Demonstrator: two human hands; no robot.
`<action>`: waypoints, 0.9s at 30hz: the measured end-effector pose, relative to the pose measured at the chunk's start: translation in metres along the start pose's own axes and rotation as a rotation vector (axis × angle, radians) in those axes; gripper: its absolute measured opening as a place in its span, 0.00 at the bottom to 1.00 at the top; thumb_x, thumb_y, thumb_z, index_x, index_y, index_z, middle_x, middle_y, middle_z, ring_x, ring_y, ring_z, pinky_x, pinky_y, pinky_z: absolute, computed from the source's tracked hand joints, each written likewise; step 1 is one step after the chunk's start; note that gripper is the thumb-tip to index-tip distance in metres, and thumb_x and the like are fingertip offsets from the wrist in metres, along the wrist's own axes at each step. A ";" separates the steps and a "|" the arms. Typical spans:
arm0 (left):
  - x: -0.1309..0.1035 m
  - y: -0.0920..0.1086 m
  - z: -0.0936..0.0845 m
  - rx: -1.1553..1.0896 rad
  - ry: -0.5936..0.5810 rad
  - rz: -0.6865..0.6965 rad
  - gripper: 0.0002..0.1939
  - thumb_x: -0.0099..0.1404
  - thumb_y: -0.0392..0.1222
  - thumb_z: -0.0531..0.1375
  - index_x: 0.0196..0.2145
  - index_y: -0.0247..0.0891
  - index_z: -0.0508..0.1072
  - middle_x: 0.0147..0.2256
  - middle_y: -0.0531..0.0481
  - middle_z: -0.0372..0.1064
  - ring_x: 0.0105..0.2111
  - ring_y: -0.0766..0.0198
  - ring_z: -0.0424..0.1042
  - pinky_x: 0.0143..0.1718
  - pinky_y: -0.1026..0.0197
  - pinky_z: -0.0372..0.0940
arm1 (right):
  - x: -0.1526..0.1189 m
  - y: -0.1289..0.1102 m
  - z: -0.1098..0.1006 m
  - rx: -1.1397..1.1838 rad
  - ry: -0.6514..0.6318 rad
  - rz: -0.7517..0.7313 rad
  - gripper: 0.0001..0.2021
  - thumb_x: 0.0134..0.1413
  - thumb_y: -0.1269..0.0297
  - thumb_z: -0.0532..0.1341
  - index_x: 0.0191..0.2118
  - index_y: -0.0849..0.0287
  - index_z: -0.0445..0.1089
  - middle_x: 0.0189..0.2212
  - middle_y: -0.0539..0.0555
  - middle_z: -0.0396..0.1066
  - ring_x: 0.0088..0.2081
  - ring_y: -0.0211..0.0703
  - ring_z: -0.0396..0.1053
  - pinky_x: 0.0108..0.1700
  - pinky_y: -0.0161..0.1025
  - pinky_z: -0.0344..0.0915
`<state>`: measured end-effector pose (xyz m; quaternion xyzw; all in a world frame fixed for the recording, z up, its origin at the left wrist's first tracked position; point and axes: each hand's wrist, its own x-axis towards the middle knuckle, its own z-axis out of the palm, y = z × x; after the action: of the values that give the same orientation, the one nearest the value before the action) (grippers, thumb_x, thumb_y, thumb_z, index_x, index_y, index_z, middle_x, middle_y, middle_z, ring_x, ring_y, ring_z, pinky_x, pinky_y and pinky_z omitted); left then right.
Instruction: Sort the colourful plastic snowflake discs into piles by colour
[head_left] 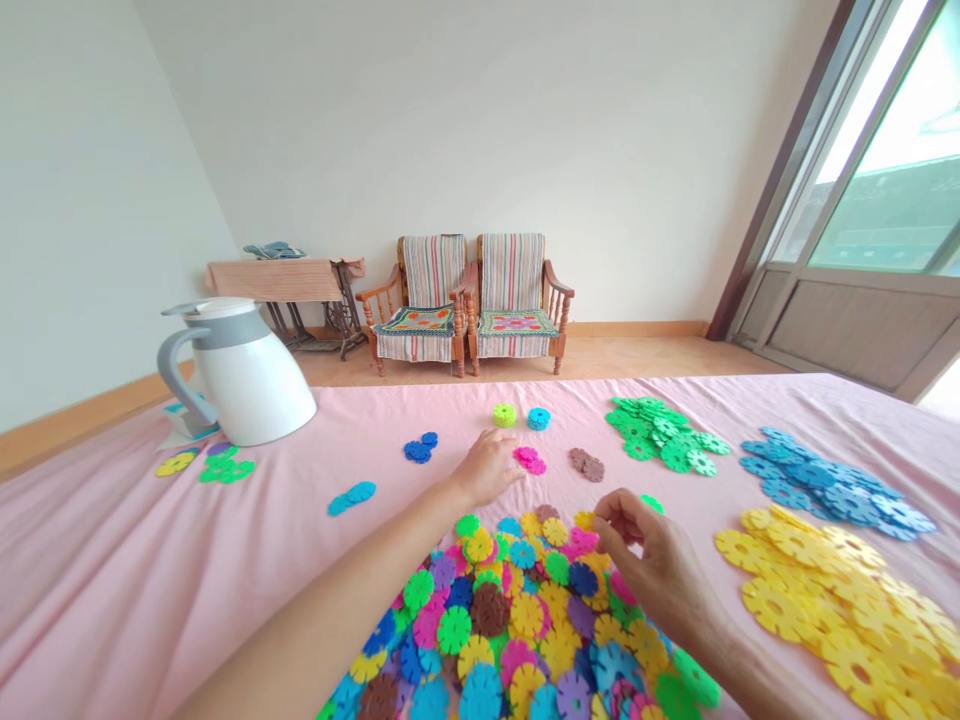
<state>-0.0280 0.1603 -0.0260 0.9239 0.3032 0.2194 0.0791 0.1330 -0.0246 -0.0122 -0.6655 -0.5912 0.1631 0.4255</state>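
Notched plastic discs in many colours form a mixed pile (517, 620) at the near middle of the pink cloth. My left hand (489, 468) is beyond the pile, palm down, its fingers apart beside a few pink discs (530, 460); no piece shows in it. Over the pile's right far edge, my right hand (641, 545) has thumb and finger pinched at a yellow disc (585, 520). Small groups lie beyond: a lime stack (505, 415), a light-blue stack (538, 418), brown discs (587, 465), dark-blue discs (420, 449) and light-blue discs (352, 498).
Larger heaps of green (660, 432), blue (829, 482) and yellow discs (847, 610) lie to the right. A white jug (251, 380) stands at left, near green discs (227, 468) and a yellow one (175, 463). Two wooden chairs stand beyond the table.
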 end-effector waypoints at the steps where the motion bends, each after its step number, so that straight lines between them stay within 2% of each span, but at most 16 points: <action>1: 0.003 0.004 0.003 -0.009 -0.004 -0.003 0.12 0.56 0.41 0.62 0.39 0.36 0.73 0.41 0.43 0.69 0.45 0.54 0.65 0.48 0.55 0.61 | 0.000 0.000 0.000 -0.001 0.000 -0.001 0.07 0.55 0.63 0.52 0.27 0.56 0.60 0.21 0.48 0.65 0.25 0.39 0.64 0.28 0.34 0.59; 4: 0.010 0.012 0.009 -0.035 -0.009 -0.015 0.06 0.57 0.37 0.61 0.33 0.35 0.75 0.35 0.44 0.70 0.40 0.55 0.67 0.44 0.55 0.63 | 0.001 -0.001 0.000 0.004 0.001 -0.008 0.07 0.55 0.63 0.52 0.27 0.56 0.60 0.21 0.48 0.65 0.25 0.39 0.64 0.28 0.34 0.59; 6: 0.012 0.015 0.009 -0.055 -0.004 -0.024 0.05 0.56 0.35 0.61 0.32 0.35 0.76 0.33 0.44 0.70 0.39 0.55 0.68 0.43 0.55 0.64 | 0.001 0.000 0.001 0.003 0.001 -0.015 0.07 0.55 0.63 0.52 0.27 0.56 0.59 0.21 0.48 0.64 0.25 0.39 0.64 0.28 0.34 0.59; 9: 0.011 0.016 0.004 -0.098 0.028 -0.042 0.09 0.54 0.34 0.62 0.35 0.36 0.76 0.35 0.45 0.71 0.38 0.57 0.69 0.43 0.58 0.65 | 0.000 0.002 0.002 -0.004 0.007 -0.021 0.07 0.54 0.63 0.53 0.26 0.56 0.59 0.21 0.47 0.63 0.25 0.38 0.63 0.28 0.34 0.59; 12: 0.000 0.011 -0.008 -0.146 0.094 -0.090 0.13 0.57 0.33 0.58 0.41 0.37 0.75 0.40 0.46 0.72 0.36 0.62 0.71 0.40 0.62 0.66 | 0.000 0.002 0.002 0.018 0.018 -0.035 0.06 0.53 0.64 0.53 0.26 0.56 0.60 0.22 0.48 0.65 0.26 0.39 0.64 0.29 0.34 0.59; 16: -0.037 0.001 -0.035 -0.182 0.200 -0.189 0.13 0.61 0.33 0.52 0.41 0.35 0.73 0.39 0.46 0.73 0.34 0.64 0.72 0.36 0.63 0.67 | 0.006 -0.003 0.002 0.015 0.059 -0.075 0.05 0.51 0.67 0.54 0.26 0.57 0.63 0.23 0.49 0.67 0.27 0.39 0.64 0.30 0.35 0.59; 20: -0.086 -0.001 -0.064 -0.191 0.211 -0.277 0.11 0.61 0.38 0.53 0.37 0.37 0.75 0.35 0.48 0.75 0.33 0.63 0.72 0.36 0.62 0.66 | 0.025 -0.011 0.013 -0.009 0.004 -0.091 0.06 0.48 0.69 0.54 0.23 0.58 0.64 0.20 0.48 0.67 0.25 0.37 0.64 0.28 0.33 0.58; 24: -0.122 -0.004 -0.083 -0.188 0.172 -0.374 0.11 0.59 0.40 0.54 0.35 0.39 0.76 0.36 0.50 0.76 0.35 0.61 0.73 0.36 0.61 0.66 | 0.053 -0.018 0.041 -0.017 -0.113 -0.076 0.05 0.45 0.71 0.55 0.24 0.59 0.67 0.20 0.49 0.69 0.24 0.36 0.65 0.27 0.31 0.58; 27: -0.136 -0.013 -0.086 -0.213 0.250 -0.424 0.12 0.60 0.42 0.54 0.35 0.39 0.75 0.35 0.49 0.76 0.36 0.61 0.73 0.37 0.61 0.66 | 0.072 -0.023 0.069 -0.035 -0.127 -0.063 0.05 0.43 0.72 0.57 0.22 0.59 0.68 0.20 0.50 0.70 0.23 0.36 0.65 0.25 0.31 0.56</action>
<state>-0.1717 0.0913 -0.0012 0.7920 0.4725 0.3412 0.1820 0.0865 0.0667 -0.0143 -0.6422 -0.6405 0.1810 0.3802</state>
